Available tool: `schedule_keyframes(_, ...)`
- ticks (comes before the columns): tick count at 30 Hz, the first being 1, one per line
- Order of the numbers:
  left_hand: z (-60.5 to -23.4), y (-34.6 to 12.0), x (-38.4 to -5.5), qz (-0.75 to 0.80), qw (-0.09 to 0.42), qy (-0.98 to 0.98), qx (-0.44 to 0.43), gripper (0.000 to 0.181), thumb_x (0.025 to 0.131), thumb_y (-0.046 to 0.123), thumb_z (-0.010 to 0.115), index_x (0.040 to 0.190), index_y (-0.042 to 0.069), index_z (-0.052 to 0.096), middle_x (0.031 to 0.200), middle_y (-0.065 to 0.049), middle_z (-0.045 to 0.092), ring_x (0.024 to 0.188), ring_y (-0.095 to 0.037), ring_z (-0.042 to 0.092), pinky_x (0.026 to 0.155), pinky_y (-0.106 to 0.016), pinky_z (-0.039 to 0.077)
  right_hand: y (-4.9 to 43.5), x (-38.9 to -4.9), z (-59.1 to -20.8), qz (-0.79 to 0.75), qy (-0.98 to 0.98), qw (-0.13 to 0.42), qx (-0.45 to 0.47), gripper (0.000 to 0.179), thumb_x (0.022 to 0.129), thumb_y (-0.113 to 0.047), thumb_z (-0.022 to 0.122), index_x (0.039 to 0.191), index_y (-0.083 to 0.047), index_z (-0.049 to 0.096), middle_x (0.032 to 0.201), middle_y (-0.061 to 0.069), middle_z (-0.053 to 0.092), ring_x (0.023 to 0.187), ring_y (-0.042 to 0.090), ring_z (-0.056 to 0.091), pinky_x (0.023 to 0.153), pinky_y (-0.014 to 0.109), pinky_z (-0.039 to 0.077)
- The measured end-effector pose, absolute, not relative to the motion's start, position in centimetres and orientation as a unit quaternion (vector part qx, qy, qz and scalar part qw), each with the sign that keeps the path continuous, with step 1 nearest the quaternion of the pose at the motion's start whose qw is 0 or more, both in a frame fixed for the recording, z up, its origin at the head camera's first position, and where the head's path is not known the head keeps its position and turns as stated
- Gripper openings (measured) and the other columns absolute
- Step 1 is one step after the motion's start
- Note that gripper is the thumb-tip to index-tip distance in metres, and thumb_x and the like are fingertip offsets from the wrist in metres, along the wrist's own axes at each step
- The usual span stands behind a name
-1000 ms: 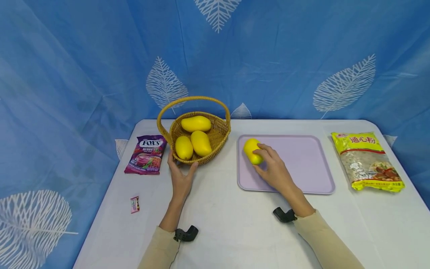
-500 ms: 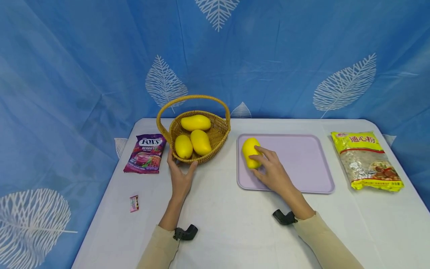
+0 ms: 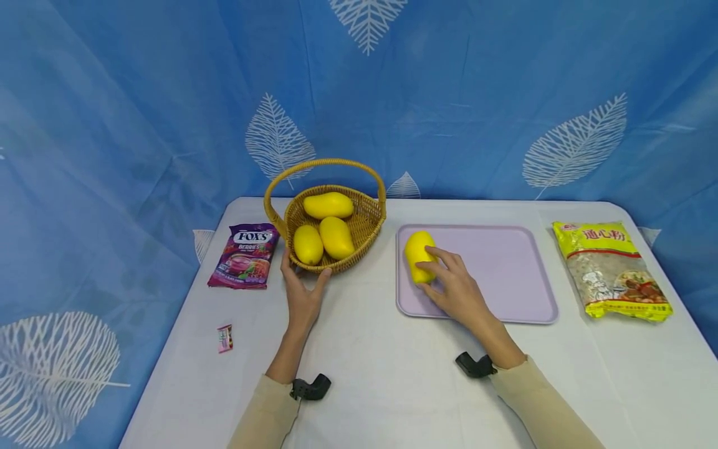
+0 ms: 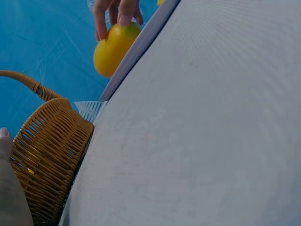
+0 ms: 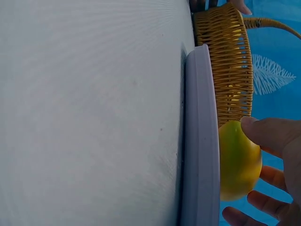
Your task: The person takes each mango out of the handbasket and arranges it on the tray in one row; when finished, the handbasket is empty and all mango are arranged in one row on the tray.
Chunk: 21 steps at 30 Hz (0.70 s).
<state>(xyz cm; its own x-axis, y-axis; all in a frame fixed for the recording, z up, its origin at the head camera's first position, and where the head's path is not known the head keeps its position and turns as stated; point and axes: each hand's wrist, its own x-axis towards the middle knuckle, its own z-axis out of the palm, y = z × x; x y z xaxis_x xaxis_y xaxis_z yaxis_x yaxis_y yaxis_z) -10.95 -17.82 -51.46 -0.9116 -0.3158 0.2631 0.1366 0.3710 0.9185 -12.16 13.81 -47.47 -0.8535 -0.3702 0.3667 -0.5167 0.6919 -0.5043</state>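
Note:
A yellow mango (image 3: 421, 255) lies on the left part of the lilac tray (image 3: 505, 274), and my right hand (image 3: 460, 290) holds it from the right. In the right wrist view, the thumb (image 5: 251, 127) touches the mango's greenish end while the other fingers spread along its far side. My left hand (image 3: 303, 299) holds the near end of a wicker basket (image 3: 364, 234), thumb on one side and fingers on the other. Inside that basket are three more mangoes (image 3: 336, 238). Its wicker wall (image 4: 51, 150) stands beside my left thumb in the left wrist view.
Left of the basket lies a purple FOX'S candy bag (image 3: 244, 257), with a small wrapped candy (image 3: 225, 338) nearer me. A yellow-and-clear food packet (image 3: 614, 271) lies right of the tray. Above the basket arches its tall handle (image 3: 331, 162). A blue curtain (image 3: 449, 93) hangs behind the table.
The mango on the tray has shifted slightly left and turned more lengthwise, showing more of itself beside my right fingers. My left hand and the basket have stayed in place.

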Motion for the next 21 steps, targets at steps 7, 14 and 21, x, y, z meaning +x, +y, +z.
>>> schedule_keyframes(7, -51.4, -17.9, -11.0, -0.559, 0.203, -0.802, 0.057, 0.094, 0.089, 0.029, 0.072, 0.157, 0.017, 0.007, 0.164, -0.007, 0.012, 0.147, -0.025, 0.021, 0.118, -0.049, 0.024, 13.4, -12.1, -46.4, 0.308, -0.902, 0.158, 0.258, 0.042, 0.077, -0.014, 0.083, 0.116, -0.011, 0.069, 0.140, 0.013, 0.053, 0.124, 0.035, 0.048, 0.086, 0.054, 0.054)
schedule_keyframes(14, -51.2, -17.9, -11.0, -0.552, 0.203, -0.807, 0.059, 0.094, 0.090, 0.030, 0.071, 0.157, 0.016, 0.007, 0.164, -0.008, 0.012, 0.147, -0.026, 0.021, 0.118, -0.050, 0.023, 11.2, -13.9, -43.6, 0.331, -0.883, 0.146, 0.299, 0.048, 0.081, -0.015, 0.080, 0.126, -0.014, 0.065, 0.145, 0.012, 0.048, 0.128, 0.032, 0.046, 0.097, 0.052, 0.049)
schedule_keyframes(21, -51.3, -17.8, -10.9, -0.563, 0.196, -0.800, 0.067, 0.091, 0.092, 0.035, 0.069, 0.157, 0.019, 0.007, 0.163, -0.004, 0.013, 0.146, -0.023, 0.023, 0.119, -0.047, 0.024, 7.0, -16.4, -41.8, 0.347, -0.867, 0.080, 0.348, 0.052, 0.088, -0.027, 0.075, 0.136, -0.017, 0.057, 0.150, 0.012, 0.042, 0.135, 0.032, 0.044, 0.103, 0.051, 0.046)
